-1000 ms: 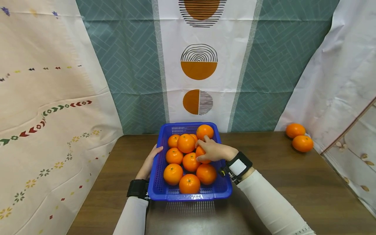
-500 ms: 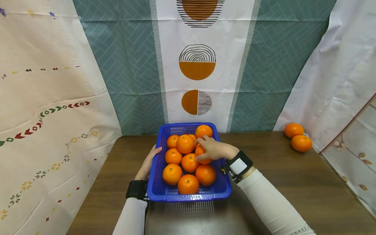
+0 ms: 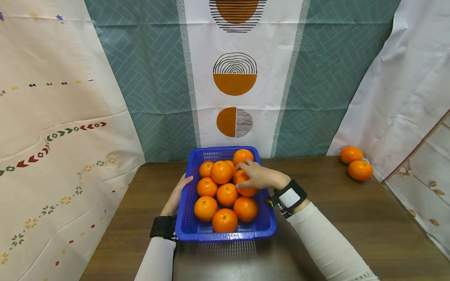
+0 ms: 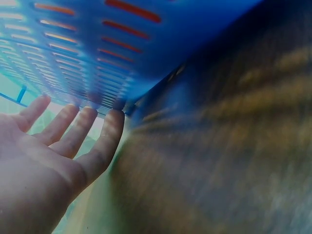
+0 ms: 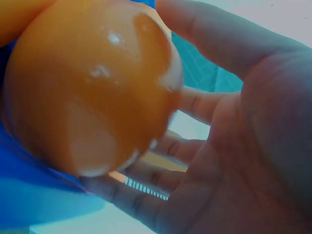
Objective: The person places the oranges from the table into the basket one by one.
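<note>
A blue plastic basket [image 3: 225, 236] on the table holds several oranges. My left hand [image 3: 177, 195] is at the basket's left side, thumb at the rim. In the left wrist view its fingers [image 4: 105, 141] are nearly straight, fingertips against the slotted wall. My right hand [image 3: 261, 175] is over the basket's right side, around an orange [image 3: 248, 191] resting among the others. Seen from the right wrist, this orange [image 5: 92, 87] stands apart from the palm, with loosely spread fingers [image 5: 146, 175] beside and behind it. Whether the fingertips touch it is partly hidden.
Two more oranges [image 3: 360, 170] lie at the table's back right, by the white cloth. The brown wooden table [image 3: 334, 203] extends on both sides of the basket. A patterned cloth [image 3: 158, 97] hangs along the back edge, and another cloth [image 3: 70, 156] covers the left side.
My right hand has shifted slightly right and its fingers have loosened, showing more of the orange. The left hand stays at the basket. The head view has drifted a little.
</note>
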Tool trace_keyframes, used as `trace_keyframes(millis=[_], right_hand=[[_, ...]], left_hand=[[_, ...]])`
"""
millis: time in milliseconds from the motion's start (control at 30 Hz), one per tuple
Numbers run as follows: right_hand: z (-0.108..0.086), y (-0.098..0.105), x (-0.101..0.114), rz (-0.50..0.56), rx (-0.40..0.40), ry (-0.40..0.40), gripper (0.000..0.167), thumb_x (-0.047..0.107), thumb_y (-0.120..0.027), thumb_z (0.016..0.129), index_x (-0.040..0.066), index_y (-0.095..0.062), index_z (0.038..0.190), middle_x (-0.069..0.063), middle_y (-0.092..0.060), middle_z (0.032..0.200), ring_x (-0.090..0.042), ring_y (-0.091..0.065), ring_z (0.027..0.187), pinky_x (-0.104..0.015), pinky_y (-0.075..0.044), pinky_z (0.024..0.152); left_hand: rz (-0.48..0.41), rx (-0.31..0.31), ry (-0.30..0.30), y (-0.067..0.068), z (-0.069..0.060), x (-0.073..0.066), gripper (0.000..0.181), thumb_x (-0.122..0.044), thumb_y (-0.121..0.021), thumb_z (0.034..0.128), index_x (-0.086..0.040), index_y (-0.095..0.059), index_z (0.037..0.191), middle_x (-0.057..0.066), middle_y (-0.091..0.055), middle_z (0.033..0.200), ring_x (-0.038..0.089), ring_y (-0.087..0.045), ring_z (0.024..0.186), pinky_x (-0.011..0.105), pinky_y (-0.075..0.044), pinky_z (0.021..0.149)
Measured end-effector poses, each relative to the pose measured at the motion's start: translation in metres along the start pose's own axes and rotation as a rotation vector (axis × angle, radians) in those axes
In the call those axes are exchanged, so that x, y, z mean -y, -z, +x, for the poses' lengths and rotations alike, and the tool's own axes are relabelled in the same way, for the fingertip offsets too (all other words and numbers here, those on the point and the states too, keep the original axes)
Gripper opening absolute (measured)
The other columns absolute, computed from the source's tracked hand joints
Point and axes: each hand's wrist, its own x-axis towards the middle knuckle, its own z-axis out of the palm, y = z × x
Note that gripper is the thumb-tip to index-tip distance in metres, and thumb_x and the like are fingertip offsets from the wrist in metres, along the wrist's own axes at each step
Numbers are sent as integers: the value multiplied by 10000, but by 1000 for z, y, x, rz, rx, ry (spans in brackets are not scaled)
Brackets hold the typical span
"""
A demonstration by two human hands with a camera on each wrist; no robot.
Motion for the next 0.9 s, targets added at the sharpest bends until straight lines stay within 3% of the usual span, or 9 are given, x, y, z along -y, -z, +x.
trace_keyframes(millis=[133, 333, 700, 900], right_hand=[[-8, 4, -5, 34, -78, 48, 488, 345, -698, 1004, 79, -536, 1380, -198, -452, 1337, -391, -479, 1248, -525, -464, 1030], [-18, 13, -21, 89, -288, 122, 433, 268, -677, 1025, 33, -550, 1365, -220, -483, 1318, -361, -514, 1175, -519, -465, 1000], [-31, 25, -49, 173, -655, 118, 361, 126, -665, 1022, 25, -579, 1357, -197, -520, 1275, -376, -524, 1181, -514, -470, 980], [-39, 25, -64, 202, -757, 102, 327, 127, -641, 1037, 16, -585, 1339, -208, -508, 1300, -377, -503, 1196, -502, -432, 988]], left_hand=[[1, -6, 6, -1, 1, 1, 614, -436, -389, 1108, -290, -132, 1646, 135, -247, 1661, 381, -358, 1437, 585, -388, 1133], [-1, 6, 3, -1, 2, 1, 605, -427, -372, 1116, -279, -125, 1648, 134, -244, 1660, 375, -347, 1437, 575, -384, 1138], [6, -13, 7, 2, 3, 1, 607, -415, -360, 1117, -292, -112, 1657, 138, -250, 1666, 352, -369, 1423, 524, -405, 1123], [14, -18, 10, 4, 2, 2, 599, -433, -357, 1117, -326, -118, 1656, 110, -261, 1667, 340, -385, 1417, 533, -414, 1122]])
